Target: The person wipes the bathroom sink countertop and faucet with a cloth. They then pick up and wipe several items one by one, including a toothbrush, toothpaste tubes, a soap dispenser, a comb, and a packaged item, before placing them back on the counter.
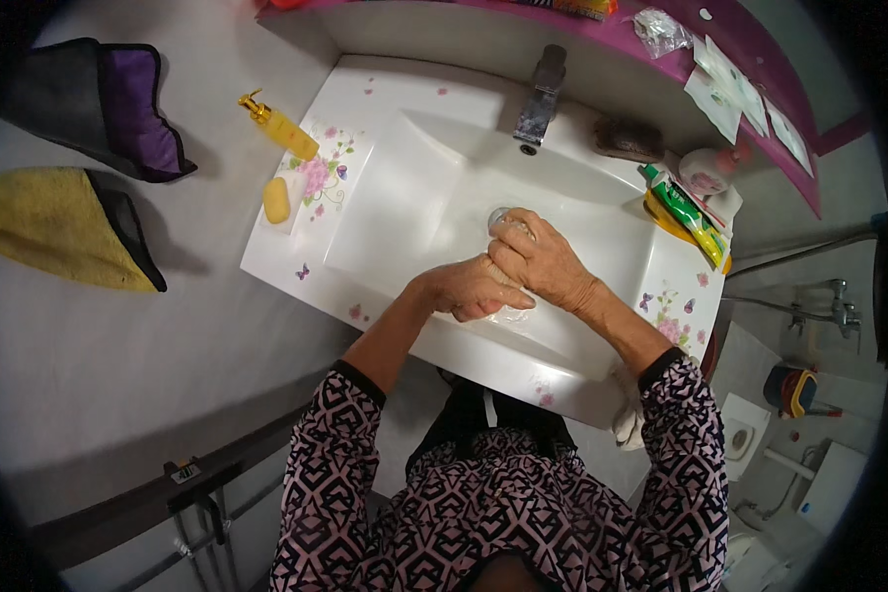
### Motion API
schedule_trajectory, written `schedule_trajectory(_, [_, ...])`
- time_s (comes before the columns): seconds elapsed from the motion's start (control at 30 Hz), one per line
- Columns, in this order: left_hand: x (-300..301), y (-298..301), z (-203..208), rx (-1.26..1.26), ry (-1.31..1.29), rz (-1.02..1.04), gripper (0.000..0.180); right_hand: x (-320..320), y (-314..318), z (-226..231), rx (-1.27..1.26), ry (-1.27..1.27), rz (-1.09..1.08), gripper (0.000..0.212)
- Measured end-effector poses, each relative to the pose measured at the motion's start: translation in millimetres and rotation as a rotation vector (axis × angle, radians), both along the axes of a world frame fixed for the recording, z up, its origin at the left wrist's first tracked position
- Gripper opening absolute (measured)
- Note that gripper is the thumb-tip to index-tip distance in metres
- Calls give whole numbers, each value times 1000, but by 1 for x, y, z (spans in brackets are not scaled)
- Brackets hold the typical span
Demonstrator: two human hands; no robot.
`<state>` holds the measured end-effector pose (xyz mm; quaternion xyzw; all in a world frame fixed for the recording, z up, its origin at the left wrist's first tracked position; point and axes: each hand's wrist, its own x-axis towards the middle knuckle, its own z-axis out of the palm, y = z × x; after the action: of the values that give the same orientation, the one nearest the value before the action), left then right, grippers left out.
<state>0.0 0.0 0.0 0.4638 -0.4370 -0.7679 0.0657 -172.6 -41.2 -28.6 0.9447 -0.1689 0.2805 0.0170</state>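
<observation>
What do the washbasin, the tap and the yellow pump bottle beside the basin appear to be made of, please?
Washbasin: likely glazed ceramic, glossy white with flower prints. Tap: polished metal, grey and reflective. Yellow pump bottle: probably translucent plastic, with a gold-coloured pump.

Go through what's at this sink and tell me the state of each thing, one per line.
Left hand: fingers curled shut, pressed against the right hand over the basin.
Right hand: fingers folded over the left hand.
Faucet: no water stream visible.
Drain: partly hidden by the hands.
Pump bottle: lying on the sink ledge.
Yellow soap bar: resting on the ledge, untouched.
Green tube: lying on the right ledge.
Yellow towel: hanging on the wall.
</observation>
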Motion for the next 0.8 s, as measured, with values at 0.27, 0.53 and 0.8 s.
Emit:
schedule_trajectory(0.27, [-4,-18,-25,-691,-647,78,29,14,-19,8,-51,249,-180,13])
schedule_trajectory(0.53, [-11,-27,-32,-907,-967,-29,17,21,-21,-2,450,462,-346,7])
schedule_trajectory(0.8, [-4,-25,-63,-1295,-892,-110,11,9,-23,-33,1309,279,-253,13])
